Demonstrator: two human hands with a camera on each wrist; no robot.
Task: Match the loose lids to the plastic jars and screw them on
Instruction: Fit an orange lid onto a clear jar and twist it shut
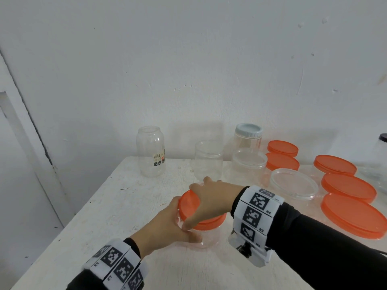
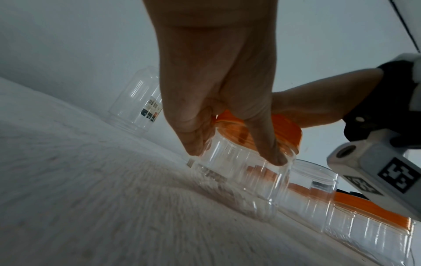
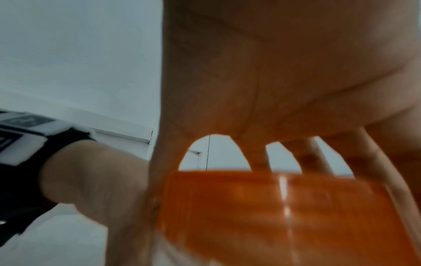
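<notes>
A short clear plastic jar (image 1: 206, 237) stands on the white table (image 1: 117, 208) near its middle. An orange lid (image 1: 189, 205) sits on the jar's mouth. My right hand (image 1: 211, 203) lies over the lid from the right, fingers and thumb curled round its rim. My left hand (image 1: 167, 225) grips the jar's clear wall from the left, just below the lid. In the left wrist view the left fingers (image 2: 264, 140) press on the jar (image 2: 248, 180) under the orange lid (image 2: 287, 129). The right wrist view shows the lid (image 3: 273, 207) blurred under my right hand's fingers (image 3: 164, 162).
A tall labelled clear jar (image 1: 151, 151) stands at the back left. Open clear jars (image 1: 208, 160) stand behind the hands, one with a pale blue lid (image 1: 248, 130). Several orange lids (image 1: 348, 186) and a wide open jar (image 1: 294, 184) lie at the right.
</notes>
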